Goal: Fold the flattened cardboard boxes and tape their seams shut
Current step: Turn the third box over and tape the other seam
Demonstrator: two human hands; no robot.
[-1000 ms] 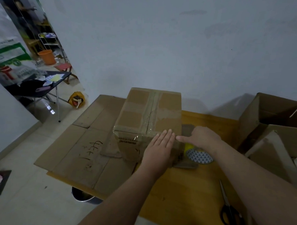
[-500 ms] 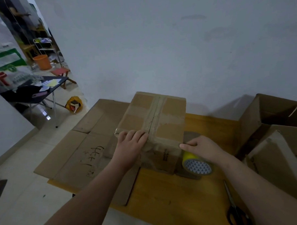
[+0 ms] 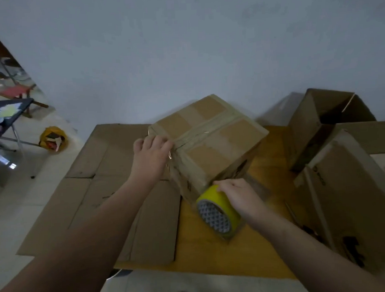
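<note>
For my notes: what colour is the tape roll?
The tape roll is yellow, with a white-and-dark patterned core; the head view shows it.

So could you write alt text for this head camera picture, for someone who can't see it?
A person's left hand presses on the edge of a folded cardboard box on a wooden table, while the right hand holds a yellow tape roll against the box's near corner. Flattened cardboard lies to the left; open boxes stand to the right.
</note>
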